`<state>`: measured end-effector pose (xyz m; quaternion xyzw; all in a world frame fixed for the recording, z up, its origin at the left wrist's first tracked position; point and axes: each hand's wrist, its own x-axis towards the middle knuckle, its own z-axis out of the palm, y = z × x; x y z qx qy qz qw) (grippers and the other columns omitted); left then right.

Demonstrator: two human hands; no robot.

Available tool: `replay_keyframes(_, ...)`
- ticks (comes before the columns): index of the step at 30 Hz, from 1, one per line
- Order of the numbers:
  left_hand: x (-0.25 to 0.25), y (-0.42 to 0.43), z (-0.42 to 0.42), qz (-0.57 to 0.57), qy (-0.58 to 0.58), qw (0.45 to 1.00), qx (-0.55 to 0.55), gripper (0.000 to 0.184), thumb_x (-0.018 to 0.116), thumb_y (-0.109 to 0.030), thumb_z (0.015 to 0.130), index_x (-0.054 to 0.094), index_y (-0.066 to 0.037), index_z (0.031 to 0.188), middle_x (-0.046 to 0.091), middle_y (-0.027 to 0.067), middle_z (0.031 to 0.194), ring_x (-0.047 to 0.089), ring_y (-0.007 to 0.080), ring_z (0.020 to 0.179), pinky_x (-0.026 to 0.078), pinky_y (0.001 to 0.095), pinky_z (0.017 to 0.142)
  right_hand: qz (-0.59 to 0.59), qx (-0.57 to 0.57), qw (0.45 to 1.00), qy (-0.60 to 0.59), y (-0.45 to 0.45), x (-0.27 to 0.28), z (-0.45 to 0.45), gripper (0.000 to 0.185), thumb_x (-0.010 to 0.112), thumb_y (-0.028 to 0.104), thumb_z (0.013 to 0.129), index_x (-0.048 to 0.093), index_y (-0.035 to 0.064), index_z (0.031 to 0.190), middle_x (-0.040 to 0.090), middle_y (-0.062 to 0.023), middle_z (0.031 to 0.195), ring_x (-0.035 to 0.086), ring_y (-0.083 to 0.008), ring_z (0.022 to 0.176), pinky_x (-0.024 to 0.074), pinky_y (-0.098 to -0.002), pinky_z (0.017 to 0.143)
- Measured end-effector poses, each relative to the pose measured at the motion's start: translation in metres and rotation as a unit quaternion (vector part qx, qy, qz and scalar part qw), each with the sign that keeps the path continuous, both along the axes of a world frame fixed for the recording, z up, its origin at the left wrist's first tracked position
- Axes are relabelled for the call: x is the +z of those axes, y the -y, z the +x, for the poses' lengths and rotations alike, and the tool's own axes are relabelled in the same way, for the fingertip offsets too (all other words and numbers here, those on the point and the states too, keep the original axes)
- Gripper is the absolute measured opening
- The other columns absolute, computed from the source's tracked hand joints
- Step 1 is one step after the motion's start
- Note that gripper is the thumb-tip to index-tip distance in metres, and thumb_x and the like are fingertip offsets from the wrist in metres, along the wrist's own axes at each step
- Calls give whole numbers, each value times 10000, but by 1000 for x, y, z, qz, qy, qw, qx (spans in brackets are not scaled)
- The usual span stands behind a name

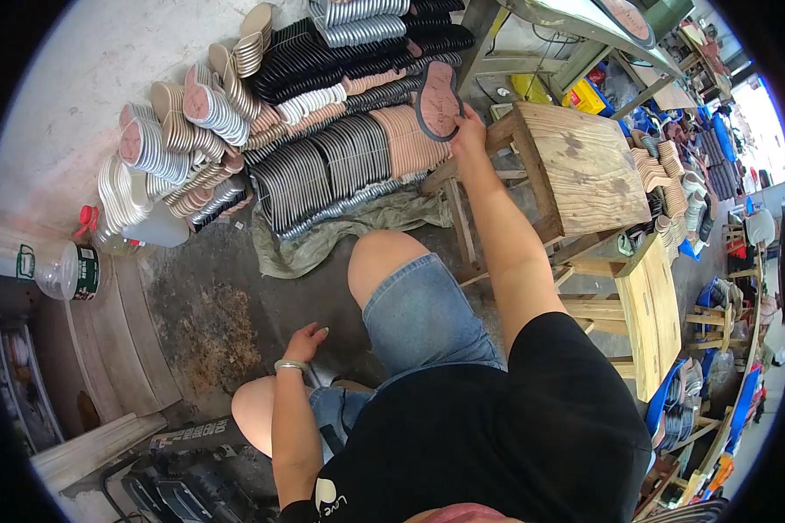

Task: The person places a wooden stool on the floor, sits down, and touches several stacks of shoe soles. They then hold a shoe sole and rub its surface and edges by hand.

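Observation:
My right hand (pixel 469 132) is stretched out and pinches the heel end of a shoe sole (pixel 440 100) with a pink face and a dark rim. The sole is held up in front of a bundle of pinkish-tan soles (pixel 407 139). Beside that bundle lie tied rows of black-and-grey soles (pixel 323 170). My left hand (pixel 303 343), with a bracelet at the wrist, hangs near my knee over the floor. Nothing is in it, and its fingers are loosely apart.
Wooden stools (pixel 584 166) stand close to my right arm. A green cloth (pixel 305 248) lies under the sole rows. Stacked soles (pixel 157 144) lean by the wall, near a clear plastic jug (pixel 61 275). A table (pixel 584 26) is at the top right.

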<state>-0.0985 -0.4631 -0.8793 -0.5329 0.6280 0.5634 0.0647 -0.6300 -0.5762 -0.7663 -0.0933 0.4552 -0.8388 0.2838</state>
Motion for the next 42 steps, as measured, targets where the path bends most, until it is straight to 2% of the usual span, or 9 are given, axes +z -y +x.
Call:
replay_keyframes(14,-12,4,-2,-23,-8,1000,-16,591,581,-345,840,449,67,1243,564,218,1155,557,278,1059,412,315,894,102,43,994,1,-17,-17,34,450,371,-127,805,425,-1,1233,517,-194,1148,562,-278,972,489,-353,800)
replay_keyframes(17,-5,3,-4,-44,-23,999,-12,574,595,-298,840,438,62,1258,638,129,940,586,166,816,452,284,753,93,49,994,-29,-12,-15,29,439,366,-135,796,460,-6,1205,524,-196,1132,566,-273,950,492,-347,785)
replay_keyframes(19,-1,5,-6,-6,-6,1000,-11,585,586,-344,838,458,63,1238,547,224,1180,530,293,1107,394,323,922,85,49,995,-32,-10,-16,24,427,365,-139,790,484,-19,1183,530,-194,1124,567,-269,945,491,-339,782)
replay_keyframes(22,-2,4,-5,3,-29,1000,7,592,588,-356,835,460,59,1237,548,225,1179,529,297,1108,391,326,927,90,56,994,-33,-8,-40,18,409,385,-145,778,519,-44,1152,542,-176,1122,561,-256,957,480,-316,787)
replay_keyframes(25,-17,4,-1,-18,-18,1000,-5,581,590,-299,842,426,53,1274,617,119,1017,575,171,860,442,283,775,134,64,988,-52,-15,-47,30,408,395,-85,820,526,11,1194,575,-145,1074,589,-199,813,483,-274,644)
replay_keyframes(27,-26,4,2,-21,-23,1000,-3,580,590,-298,842,426,52,1274,618,122,1019,574,172,857,444,285,767,190,75,978,-46,-23,-39,44,401,423,-81,808,535,8,1182,589,-126,1051,532,-129,620,400,-238,477)
replay_keyframes(30,-19,3,1,-27,-25,999,-2,580,592,-298,842,426,50,1276,617,129,1029,574,172,849,446,286,755,213,63,974,-44,-21,-39,48,383,448,-70,803,548,8,1165,592,-114,1045,435,-91,500,301,-236,393)
replay_keyframes(36,-11,2,-2,-34,-9,999,-13,585,592,-304,841,426,53,1273,615,138,1055,578,175,843,451,289,754,120,50,991,-4,-8,-45,35,379,425,-114,802,547,-13,1146,588,-156,1051,590,-194,746,475,-260,572)
replay_keyframes(42,-13,2,0,-35,-18,999,-8,585,593,-305,840,428,57,1269,612,146,1069,584,182,864,451,292,767,138,69,988,-24,-8,-51,39,367,426,-131,795,555,-31,1124,582,-168,1061,600,-229,819,496,-277,632)
